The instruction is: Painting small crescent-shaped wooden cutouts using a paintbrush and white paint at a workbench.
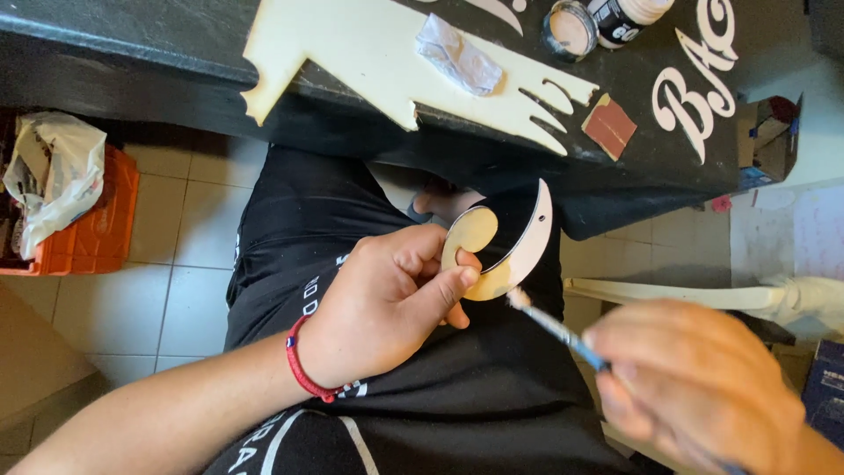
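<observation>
The left hand (382,303) pinches a flat wooden cutout (492,251), a disc with a white crescent along one side, its grip closed with thumb on the face and fingers curled behind, holding the piece above the lap just below the table (123,53) edge. The right hand (694,387), blurred, has its grip closed around a thin brush (554,327) with a blue handle, the bristle tip touching or just beside the lower edge of the cutout. A red cord bracelet (303,374) sits on the left wrist. On the dark table lie a large pale wooden shape (352,48) with a crumpled rag (457,54) on it, a brown sandpaper square (609,126), white cutout letters (694,101) and an open paint jar (570,28) beside its lid. An orange crate (97,229) stands on the tiled floor. The thumb lies close to the brush's path, so I judge wet paint could smear under it, or drip onto the black clothing below, since the piece hangs unsupported
</observation>
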